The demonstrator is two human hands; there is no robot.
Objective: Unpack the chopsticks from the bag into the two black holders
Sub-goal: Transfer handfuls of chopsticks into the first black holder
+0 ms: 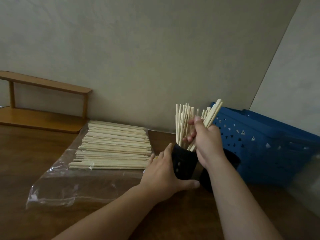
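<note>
My right hand (207, 139) grips a bunch of chopsticks (210, 116) over the first black holder (184, 163), part-filled and steadied by my left hand (164, 172), fingers curled round it. Many remain in the bag (69, 186) on the desk (20, 153); the second holder (206, 177) looks untouched.

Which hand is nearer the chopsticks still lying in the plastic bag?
Left. The left hand grips the black holder right beside the near end of the bagged chopsticks. The right hand is farther right, above the holder, gripping a bundle going in.
</note>
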